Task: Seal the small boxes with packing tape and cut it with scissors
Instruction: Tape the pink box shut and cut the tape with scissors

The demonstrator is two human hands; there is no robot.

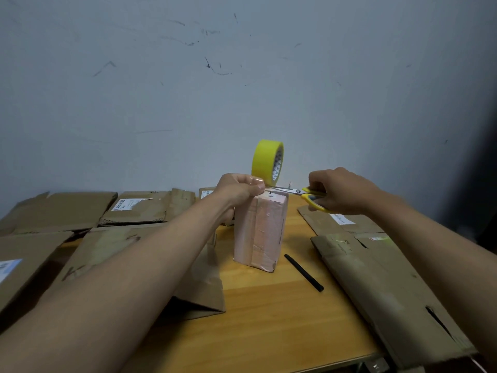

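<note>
A small pink box (259, 230) stands upright on the wooden table (269, 305), wrapped in clear tape. A yellow tape roll (266, 162) stands on edge above the box's top. My left hand (239, 188) pinches the strip of tape at the box's top left edge, thumb and fingers curled. My right hand (340, 191) grips the yellow handles of the scissors (298, 192). Their blades point left, level with the box top, with the tips at the tape beside my left fingers.
Flattened cardboard boxes (80, 211) lie across the table's left side and another stack (376, 278) on the right. A black stick (304, 272) lies on the table right of the pink box. A grey wall rises close behind.
</note>
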